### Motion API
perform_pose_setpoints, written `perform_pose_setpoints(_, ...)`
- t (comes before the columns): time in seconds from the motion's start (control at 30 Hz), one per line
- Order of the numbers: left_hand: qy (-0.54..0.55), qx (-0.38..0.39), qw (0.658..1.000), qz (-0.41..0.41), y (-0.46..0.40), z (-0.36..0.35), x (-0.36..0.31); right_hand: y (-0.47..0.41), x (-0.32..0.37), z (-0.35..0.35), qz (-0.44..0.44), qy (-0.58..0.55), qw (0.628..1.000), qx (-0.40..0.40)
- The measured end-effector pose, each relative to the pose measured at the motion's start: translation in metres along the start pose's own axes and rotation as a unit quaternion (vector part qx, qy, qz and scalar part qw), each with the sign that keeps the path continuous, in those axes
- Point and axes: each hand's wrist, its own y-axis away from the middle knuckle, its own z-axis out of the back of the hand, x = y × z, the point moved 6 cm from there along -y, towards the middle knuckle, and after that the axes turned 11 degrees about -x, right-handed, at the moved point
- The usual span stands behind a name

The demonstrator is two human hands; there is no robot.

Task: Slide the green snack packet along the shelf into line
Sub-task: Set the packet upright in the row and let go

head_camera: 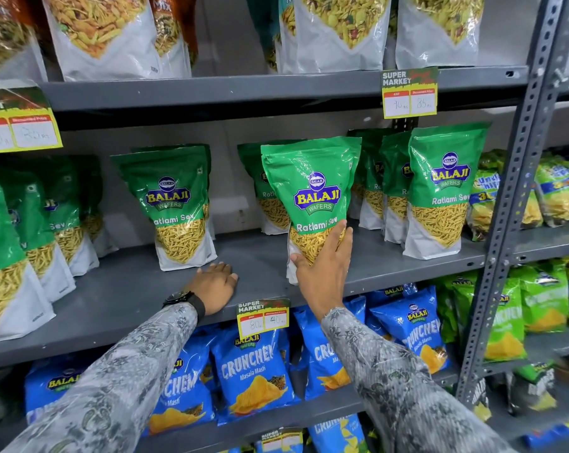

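The right hand (325, 266) grips the bottom of the green packet (312, 204), which stands near the front of the shelf (113, 299). The left hand (214, 286) lies flat and empty. The packet looks not yet lined up.

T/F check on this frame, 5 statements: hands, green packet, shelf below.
1. The right hand is on the lower part of a green snack packet. True.
2. The left hand holds a packet. False: it lies flat on the bare shelf.
3. The held packet stands upright. True.
4. The shelf below holds red packets. False: blue Crunchem packets.
5. The price tag under the right hand reads 80 and 40. True.
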Motion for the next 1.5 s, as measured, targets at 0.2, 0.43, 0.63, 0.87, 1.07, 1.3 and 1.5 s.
perform_pose_setpoints(0.2, 0.065, -0.063, 0.995, 0.047, 0.003, 0.008, 0.007, 0.003, 0.005, 0.005, 0.011, 0.024, 1.0, 0.009)
perform_pose_setpoints(0.43, 0.066, -0.133, 0.986, 0.08, 0.031, 0.041, 0.059, 0.034, 0.068, 0.007, 0.166, 0.065, 0.984, -0.007)
perform_pose_setpoints(0.63, 0.034, -0.086, 0.986, 0.135, 0.051, 0.045, 0.144, 0.068, 0.113, -0.049, 0.227, 0.048, 0.97, 0.074)
perform_pose_setpoints(0.87, 0.052, -0.027, 0.991, 0.121, 0.041, 0.043, 0.196, 0.084, 0.144, -0.158, 0.129, 0.012, 0.98, 0.153)
perform_pose_setpoints(1.07, 0.027, -0.018, 0.995, 0.091, 0.032, 0.033, 0.212, 0.079, 0.163, -0.233, 0.013, 0.012, 0.992, 0.123)
perform_pose_setpoints(1.3, 0.002, -0.029, 0.997, 0.073, 0.03, 0.025, 0.218, 0.086, 0.158, -0.266, -0.037, 0.015, 0.996, 0.08)
perform_pose_setpoints(1.5, -0.001, -0.031, 0.997, 0.068, 0.03, 0.024, 0.217, 0.094, 0.157, -0.271, -0.04, -0.001, 0.999, 0.023)
